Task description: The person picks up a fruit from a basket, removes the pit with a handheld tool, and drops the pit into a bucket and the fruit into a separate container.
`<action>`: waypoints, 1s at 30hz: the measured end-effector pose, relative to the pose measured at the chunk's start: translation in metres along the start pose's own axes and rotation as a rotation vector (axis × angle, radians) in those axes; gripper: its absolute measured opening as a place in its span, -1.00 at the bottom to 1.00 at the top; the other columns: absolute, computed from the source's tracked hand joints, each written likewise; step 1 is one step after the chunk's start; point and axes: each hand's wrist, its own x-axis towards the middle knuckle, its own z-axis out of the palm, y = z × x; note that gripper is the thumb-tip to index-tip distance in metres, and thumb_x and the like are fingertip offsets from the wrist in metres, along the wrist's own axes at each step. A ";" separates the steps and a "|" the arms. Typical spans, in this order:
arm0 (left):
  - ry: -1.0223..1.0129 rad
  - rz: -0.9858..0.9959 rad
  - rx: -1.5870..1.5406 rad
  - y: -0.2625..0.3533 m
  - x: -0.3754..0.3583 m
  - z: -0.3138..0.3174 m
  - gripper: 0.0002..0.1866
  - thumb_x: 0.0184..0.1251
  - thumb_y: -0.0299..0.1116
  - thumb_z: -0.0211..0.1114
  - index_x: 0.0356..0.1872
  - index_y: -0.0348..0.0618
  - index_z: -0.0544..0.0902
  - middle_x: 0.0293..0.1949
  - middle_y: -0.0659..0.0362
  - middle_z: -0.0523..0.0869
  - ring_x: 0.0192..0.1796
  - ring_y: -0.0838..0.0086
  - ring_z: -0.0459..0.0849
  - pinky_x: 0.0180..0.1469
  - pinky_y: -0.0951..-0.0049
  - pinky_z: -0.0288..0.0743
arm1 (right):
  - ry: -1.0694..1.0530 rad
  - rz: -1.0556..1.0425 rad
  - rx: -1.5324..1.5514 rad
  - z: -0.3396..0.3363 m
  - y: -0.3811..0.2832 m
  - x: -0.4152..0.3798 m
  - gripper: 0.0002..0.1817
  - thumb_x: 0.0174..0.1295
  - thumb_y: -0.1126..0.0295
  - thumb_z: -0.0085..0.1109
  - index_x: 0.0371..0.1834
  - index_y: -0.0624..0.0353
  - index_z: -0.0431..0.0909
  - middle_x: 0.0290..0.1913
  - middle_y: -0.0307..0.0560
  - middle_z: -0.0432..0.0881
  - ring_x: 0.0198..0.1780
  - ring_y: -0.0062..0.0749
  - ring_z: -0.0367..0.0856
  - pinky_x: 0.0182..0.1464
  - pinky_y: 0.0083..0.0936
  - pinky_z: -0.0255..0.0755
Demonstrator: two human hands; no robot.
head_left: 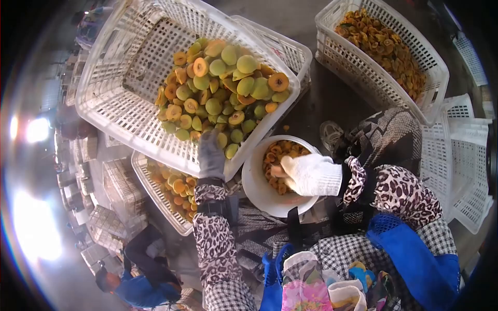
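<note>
My left hand (210, 155), in a grey glove, reaches over the near wall of a large white plastic crate (236, 160). Its fingers stretch out against a heap of halved, yellow-green apricot-like fruit (207, 98), and their tips are partly hidden there. Over a white bucket (254, 194) is my right hand (311, 174) in a white glove. Its fingers are curled together, slightly blurred; what they hold, if anything, cannot be made out. Inside the bucket lie small orange-brown fruit pieces (275, 153).
At the upper right stands a white crate (358, 59) full of orange-brown pieces (386, 46). Below the big crate, another crate (155, 194) holds orange fruit (179, 186). Stacked white crates (441, 166) stand at right. A person in blue (148, 293) is at lower left.
</note>
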 end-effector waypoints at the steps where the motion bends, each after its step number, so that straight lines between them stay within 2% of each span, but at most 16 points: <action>1: 0.118 -0.035 -0.101 0.000 -0.001 -0.003 -0.58 0.22 -0.62 0.08 0.09 -0.05 0.60 0.14 -0.01 0.53 0.10 0.06 0.55 0.17 0.21 0.46 | 0.099 0.041 0.098 -0.003 -0.006 0.004 -0.64 0.22 0.21 0.11 -0.13 0.31 0.39 -0.39 0.21 0.65 -0.35 0.07 0.68 -0.27 -0.14 0.54; 2: 0.152 -0.239 -0.298 0.000 -0.001 -0.004 -0.56 0.21 -0.65 0.06 0.10 -0.06 0.59 0.17 -0.01 0.50 0.18 0.10 0.52 0.22 0.25 0.44 | 0.196 0.080 0.185 -0.007 -0.009 0.008 -0.63 0.23 0.19 0.10 -0.14 0.33 0.39 -0.41 0.23 0.64 -0.37 0.08 0.66 -0.26 -0.14 0.53; 3: 0.148 -0.238 -0.303 0.002 -0.002 -0.002 -0.56 0.21 -0.65 0.06 0.10 -0.06 0.59 0.17 -0.01 0.50 0.18 0.10 0.52 0.22 0.25 0.44 | 0.271 0.058 0.292 0.002 0.000 0.021 -0.61 0.23 0.15 0.11 -0.14 0.32 0.41 -0.39 0.21 0.64 -0.37 0.03 0.67 -0.26 -0.20 0.53; 6: 0.139 0.083 -0.114 0.000 -0.013 0.011 -0.49 0.17 -0.69 0.03 0.14 -0.04 0.57 0.32 0.03 0.40 0.40 0.16 0.30 0.40 0.30 0.27 | 0.317 0.145 0.506 -0.017 -0.009 0.030 -0.60 0.20 0.10 0.15 -0.18 0.28 0.48 -0.37 0.13 0.64 -0.36 -0.13 0.70 -0.26 -0.30 0.52; 7: 0.138 0.086 -0.117 0.007 -0.011 0.008 -0.49 0.17 -0.69 0.03 0.14 -0.04 0.57 0.32 0.03 0.40 0.40 0.16 0.30 0.40 0.30 0.27 | 0.320 0.148 0.505 -0.020 -0.009 0.031 -0.60 0.20 0.10 0.15 -0.18 0.28 0.48 -0.37 0.13 0.64 -0.36 -0.13 0.70 -0.26 -0.30 0.52; 9: -0.124 0.062 0.088 0.021 -0.014 0.003 -0.44 0.13 -0.70 0.03 0.17 0.01 0.56 0.34 0.06 0.39 0.43 0.17 0.27 0.42 0.29 0.24 | 0.216 0.217 0.581 -0.028 -0.013 0.032 -0.58 0.18 0.09 0.17 -0.20 0.29 0.49 -0.34 0.13 0.64 -0.38 -0.16 0.69 -0.26 -0.33 0.51; 11: -0.117 0.051 0.166 0.022 -0.011 -0.001 -0.41 0.07 -0.69 0.09 0.21 -0.06 0.51 0.30 0.04 0.43 0.37 0.14 0.35 0.40 0.28 0.25 | 0.146 0.264 0.609 -0.029 -0.017 0.031 -0.58 0.17 0.08 0.17 -0.20 0.28 0.50 -0.33 0.13 0.63 -0.37 -0.16 0.69 -0.26 -0.33 0.50; 13: -0.049 -0.352 -0.073 0.021 -0.008 -0.010 -0.41 0.04 -0.71 0.12 0.21 -0.19 0.48 0.27 0.01 0.46 0.31 0.16 0.45 0.36 0.30 0.32 | 0.169 0.262 0.682 -0.017 -0.011 0.033 -0.58 0.16 0.07 0.16 -0.22 0.26 0.50 -0.35 0.14 0.62 -0.36 -0.18 0.69 -0.27 -0.33 0.49; 14: 0.132 -0.311 -0.290 0.025 -0.012 -0.020 -0.45 0.14 -0.66 0.17 0.24 -0.25 0.41 0.24 -0.01 0.48 0.25 0.19 0.50 0.30 0.27 0.42 | 0.170 0.263 0.678 -0.018 -0.011 0.035 -0.58 0.16 0.07 0.16 -0.22 0.26 0.50 -0.35 0.14 0.62 -0.36 -0.18 0.69 -0.27 -0.33 0.49; 15: 0.130 -0.310 -0.292 0.030 -0.014 -0.029 -0.45 0.14 -0.66 0.17 0.24 -0.25 0.41 0.24 -0.01 0.48 0.25 0.19 0.50 0.30 0.27 0.42 | 0.196 0.257 0.621 -0.018 -0.012 0.036 -0.59 0.16 0.07 0.17 -0.22 0.26 0.51 -0.35 0.14 0.62 -0.35 -0.17 0.68 -0.26 -0.33 0.50; 17: 0.127 -0.449 -1.728 0.041 -0.019 -0.046 -0.44 0.24 -0.57 0.20 0.30 -0.21 0.34 0.23 -0.02 0.47 0.27 0.18 0.48 0.26 0.22 0.49 | 0.223 0.251 0.565 -0.018 -0.016 0.037 -0.60 0.15 0.08 0.18 -0.22 0.25 0.51 -0.34 0.14 0.63 -0.35 -0.15 0.68 -0.26 -0.33 0.50; 20: 0.041 -0.300 -1.936 0.090 -0.036 -0.060 -0.42 0.30 -0.49 0.20 0.35 -0.19 0.26 0.28 -0.08 0.41 0.30 0.11 0.45 0.31 0.15 0.46 | 0.103 0.267 0.872 -0.037 -0.042 0.033 -0.66 0.20 0.18 0.19 -0.18 0.26 0.48 -0.36 0.16 0.63 -0.39 0.04 0.63 -0.34 -0.24 0.51; 21: -0.112 -0.132 -1.915 0.095 -0.041 -0.058 -0.45 0.37 -0.39 0.14 0.36 -0.19 0.26 0.36 -0.12 0.33 0.35 0.06 0.39 0.34 0.14 0.40 | 0.101 0.269 0.867 -0.031 -0.044 0.034 -0.66 0.20 0.18 0.19 -0.18 0.26 0.48 -0.36 0.16 0.63 -0.39 0.04 0.63 -0.34 -0.24 0.51; 23: -0.192 -0.056 -2.013 0.100 -0.049 -0.054 -0.45 0.45 -0.16 0.10 0.36 -0.19 0.27 0.34 -0.12 0.35 0.35 0.04 0.39 0.31 0.11 0.42 | 0.378 -0.006 0.428 -0.013 -0.042 0.038 -0.69 0.24 0.21 0.16 -0.15 0.24 0.42 -0.41 0.16 0.61 -0.40 0.09 0.62 -0.38 -0.18 0.49; 26: -0.075 -0.293 -2.132 0.110 -0.053 -0.061 -0.38 0.46 0.04 0.05 0.36 -0.17 0.27 0.25 -0.10 0.46 0.30 0.03 0.45 0.22 0.09 0.49 | 0.405 -0.043 0.210 -0.007 -0.043 0.040 -0.71 0.23 0.23 0.15 -0.18 0.22 0.38 -0.42 0.15 0.61 -0.40 0.09 0.63 -0.38 -0.15 0.49; 30: 0.042 -0.396 -2.164 0.110 -0.049 -0.061 -0.38 0.47 0.04 0.06 0.36 -0.19 0.28 0.12 -0.07 0.55 0.19 0.05 0.53 0.15 0.08 0.53 | 0.423 -0.033 0.207 -0.001 -0.044 0.041 -0.71 0.20 0.25 0.16 -0.20 0.23 0.39 -0.43 0.16 0.60 -0.40 0.09 0.62 -0.39 -0.15 0.48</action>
